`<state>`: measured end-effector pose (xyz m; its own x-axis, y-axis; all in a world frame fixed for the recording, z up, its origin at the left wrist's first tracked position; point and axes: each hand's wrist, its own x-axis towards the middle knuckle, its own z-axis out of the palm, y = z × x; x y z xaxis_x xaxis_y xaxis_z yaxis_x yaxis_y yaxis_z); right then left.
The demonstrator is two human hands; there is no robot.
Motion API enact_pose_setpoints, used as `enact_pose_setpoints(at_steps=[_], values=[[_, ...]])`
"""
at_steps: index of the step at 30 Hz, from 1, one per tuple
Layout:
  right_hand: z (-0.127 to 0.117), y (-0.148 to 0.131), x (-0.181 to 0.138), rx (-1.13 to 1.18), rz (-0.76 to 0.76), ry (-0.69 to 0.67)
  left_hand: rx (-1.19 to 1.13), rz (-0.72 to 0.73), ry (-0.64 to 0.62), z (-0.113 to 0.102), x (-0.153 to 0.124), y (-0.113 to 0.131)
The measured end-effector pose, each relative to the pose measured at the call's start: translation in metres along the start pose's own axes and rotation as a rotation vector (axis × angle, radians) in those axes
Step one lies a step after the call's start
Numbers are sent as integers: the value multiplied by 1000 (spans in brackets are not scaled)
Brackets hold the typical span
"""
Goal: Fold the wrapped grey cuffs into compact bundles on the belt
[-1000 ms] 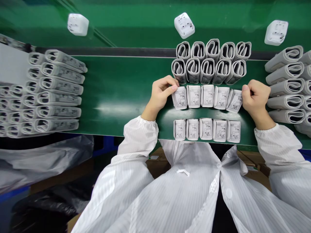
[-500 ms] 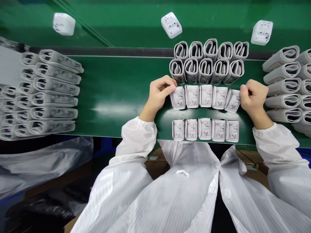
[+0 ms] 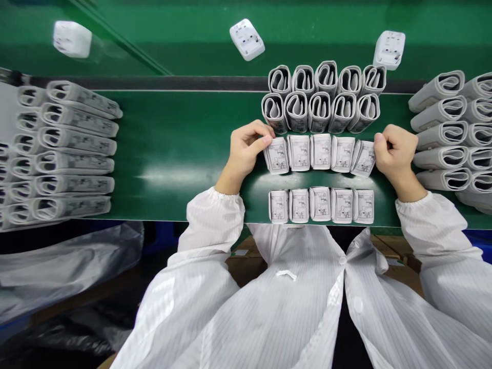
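A row of folded paper leaflets (image 3: 321,151), printed with line drawings, stands on the green work surface (image 3: 180,148) between my two hands. At the row's left end, my left hand (image 3: 248,146) is closed, thumb and fingers pressed together at the upper corner of the end leaflet (image 3: 277,156). My right hand (image 3: 397,151) is curled like a fist, its thumb and bent forefinger against the rightmost leaflet (image 3: 363,158), which leans a little. Just beyond them, two rows of leaflets (image 3: 320,110) stand with their rolled ends showing. Nearer me lies another short row (image 3: 320,204).
Stacks of folded leaflets rise at the left (image 3: 77,159) and the right (image 3: 442,136). Past a dark rail (image 3: 172,83), several white socket adapters (image 3: 247,40) sit on a green belt (image 3: 319,31). Grey plastic sheeting (image 3: 73,261) hangs below the front edge at left.
The white adapters have moved left along the far belt. My view has shifted slightly, while both hands stay at the ends of the same row.
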<state>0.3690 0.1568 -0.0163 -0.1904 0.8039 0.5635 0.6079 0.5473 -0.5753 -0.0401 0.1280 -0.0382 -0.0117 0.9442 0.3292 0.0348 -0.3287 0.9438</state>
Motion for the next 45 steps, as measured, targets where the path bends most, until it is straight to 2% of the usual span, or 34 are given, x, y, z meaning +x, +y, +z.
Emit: enact_pose_setpoints(at_steps=[9,13,18,25,31,38,45], values=[[0,3,-2,4,-30,7,-15,10,5,-1,0,-2],[2,4,-3,3,-36,31,-49,32,66,-1,0,-4],[3,3,-4,6,-46,92,-167,-21,152,3,1,7],[4,5,-4,-4,-15,79,-173,-18,196,9,3,21],[4,5,-6,-44,61,52,-94,-61,207,4,4,15],[4,7,-6,-70,56,51,-185,-57,227,6,9,20],[3,7,-6,21,54,67,-195,-63,234,8,10,23]])
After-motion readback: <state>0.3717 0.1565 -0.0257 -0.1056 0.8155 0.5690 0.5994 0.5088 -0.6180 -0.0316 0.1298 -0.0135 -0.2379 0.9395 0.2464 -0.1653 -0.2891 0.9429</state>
